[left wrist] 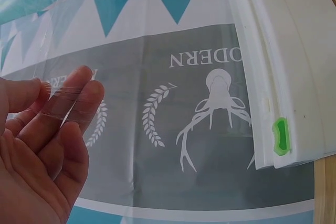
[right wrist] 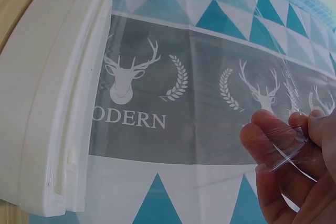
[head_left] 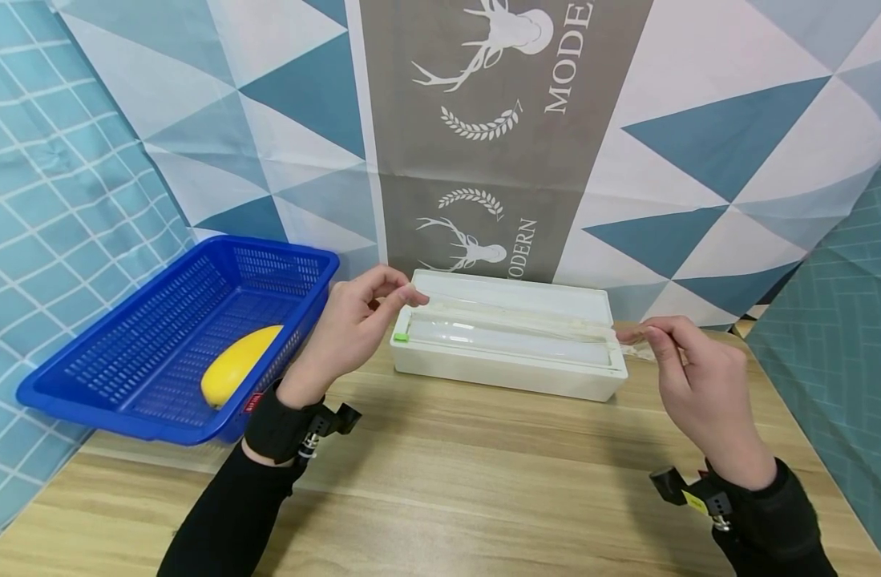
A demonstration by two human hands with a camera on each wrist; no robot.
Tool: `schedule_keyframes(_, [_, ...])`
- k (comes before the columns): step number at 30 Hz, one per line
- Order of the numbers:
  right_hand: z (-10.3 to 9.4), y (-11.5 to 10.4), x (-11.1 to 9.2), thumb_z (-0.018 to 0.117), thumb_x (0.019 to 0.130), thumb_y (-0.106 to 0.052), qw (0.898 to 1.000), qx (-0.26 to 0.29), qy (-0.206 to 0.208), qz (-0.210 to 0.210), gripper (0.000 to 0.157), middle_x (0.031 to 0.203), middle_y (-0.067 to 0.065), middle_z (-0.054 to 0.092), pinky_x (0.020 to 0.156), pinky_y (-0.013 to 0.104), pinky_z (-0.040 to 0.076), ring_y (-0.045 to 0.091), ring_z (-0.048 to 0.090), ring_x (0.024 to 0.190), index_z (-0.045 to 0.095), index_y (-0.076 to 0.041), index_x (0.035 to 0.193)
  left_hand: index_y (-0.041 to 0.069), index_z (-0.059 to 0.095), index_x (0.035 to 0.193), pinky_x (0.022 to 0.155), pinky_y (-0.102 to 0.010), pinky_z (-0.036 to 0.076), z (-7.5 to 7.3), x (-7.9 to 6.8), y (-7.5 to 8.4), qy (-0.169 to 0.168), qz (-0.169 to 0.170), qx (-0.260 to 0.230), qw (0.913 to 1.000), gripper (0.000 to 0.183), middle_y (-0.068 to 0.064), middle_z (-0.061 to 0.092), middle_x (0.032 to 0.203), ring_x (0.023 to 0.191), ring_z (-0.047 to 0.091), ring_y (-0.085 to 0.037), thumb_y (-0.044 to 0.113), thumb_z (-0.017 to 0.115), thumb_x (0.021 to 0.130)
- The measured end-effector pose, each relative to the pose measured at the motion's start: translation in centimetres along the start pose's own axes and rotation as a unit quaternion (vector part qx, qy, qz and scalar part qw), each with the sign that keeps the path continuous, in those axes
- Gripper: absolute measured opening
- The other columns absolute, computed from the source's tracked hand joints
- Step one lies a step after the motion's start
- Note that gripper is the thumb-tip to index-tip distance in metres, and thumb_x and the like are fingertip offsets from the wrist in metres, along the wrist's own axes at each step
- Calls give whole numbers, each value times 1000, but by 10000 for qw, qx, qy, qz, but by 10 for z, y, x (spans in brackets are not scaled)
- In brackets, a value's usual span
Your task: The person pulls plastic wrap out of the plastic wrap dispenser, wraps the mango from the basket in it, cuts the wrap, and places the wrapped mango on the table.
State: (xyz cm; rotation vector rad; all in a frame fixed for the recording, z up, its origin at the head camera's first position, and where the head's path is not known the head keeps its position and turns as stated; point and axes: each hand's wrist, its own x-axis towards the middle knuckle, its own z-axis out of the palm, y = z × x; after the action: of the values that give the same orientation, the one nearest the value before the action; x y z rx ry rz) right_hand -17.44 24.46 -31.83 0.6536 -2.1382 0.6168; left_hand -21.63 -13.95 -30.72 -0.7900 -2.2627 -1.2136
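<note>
Pinching the two front corners of a sheet of clear cling film (head_left: 515, 314), both hands hold it stretched over the white cling-film dispenser box (head_left: 508, 365), which sits open on the wooden desk (head_left: 440, 489) against the patterned backdrop (head_left: 700, 120). The left hand (head_left: 353, 324) grips its corner between thumb and fingertips just above the box's left end, beside the small green slider (head_left: 401, 337); the left wrist view shows the film crinkled across those fingers (left wrist: 79, 98), with the green slider (left wrist: 281, 136) on the box edge (left wrist: 262, 77) well apart from them. The right hand (head_left: 689, 369) pinches the other corner just past the box's right end, and the right wrist view shows the film bunched and glinting between thumb and fingertips (right wrist: 278, 135), the box's white rim (right wrist: 63, 103) off to the side. The film itself is nearly invisible in the head view, showing only as faint lines and sheen running from hand to hand. To the left of the box, a blue plastic basket (head_left: 159, 320) rests partly over the desk edge, tilted, with a yellow mango-like fruit (head_left: 238, 362) lying inside it. Both forearms wear black sleeves with wrist straps.
</note>
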Motion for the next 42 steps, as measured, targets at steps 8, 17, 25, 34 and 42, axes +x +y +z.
schedule_keyframes(8, [-2, -2, 0, 64, 94, 2, 10000, -38, 41, 41, 9, 91, 8, 74, 47, 19, 18, -1, 20, 47, 68, -2, 101, 10, 65, 101, 61, -30, 51, -1, 0, 2, 1, 47, -30, 10000, 13, 4, 75, 98, 89, 67, -10, 18, 55, 104])
schedule_keyframes(17, [-6, -4, 0, 63, 95, 1, 10000, -70, 45, -19, 8, 93, 9, 75, 49, 18, 19, -1, 22, 48, 68, 0, 102, 10, 65, 99, 58, -31, 50, -2, 0, 3, 60, 141, -27, 9999, 13, 5, 75, 97, 88, 68, -12, 18, 55, 104])
schedule_keyframes(25, [-8, -6, 1, 62, 97, -4, 9998, -15, 193, -86, 9, 92, 9, 74, 47, 18, 18, 0, 22, 48, 69, 1, 101, 10, 65, 98, 59, -26, 48, -4, -1, 6, 136, 251, -28, 9996, 12, 5, 75, 96, 88, 68, -11, 16, 57, 103])
schedule_keyframes(34, [-9, -6, 1, 59, 100, -13, 9994, -1, 323, -104, 18, 90, 10, 74, 47, 19, 18, -1, 23, 49, 70, 1, 100, 10, 65, 97, 59, -27, 50, -5, -2, 10, 195, 342, 0, 9992, 10, 5, 75, 96, 87, 67, -9, 14, 58, 102])
schedule_keyframes(42, [-12, -10, 1, 59, 100, -8, 9994, 12, 348, -55, 14, 91, 10, 74, 48, 18, 16, -1, 19, 49, 70, 1, 99, 9, 65, 98, 61, -28, 50, -7, -3, 13, 204, 371, -5, 9991, 10, 4, 75, 96, 88, 67, -11, 13, 57, 102])
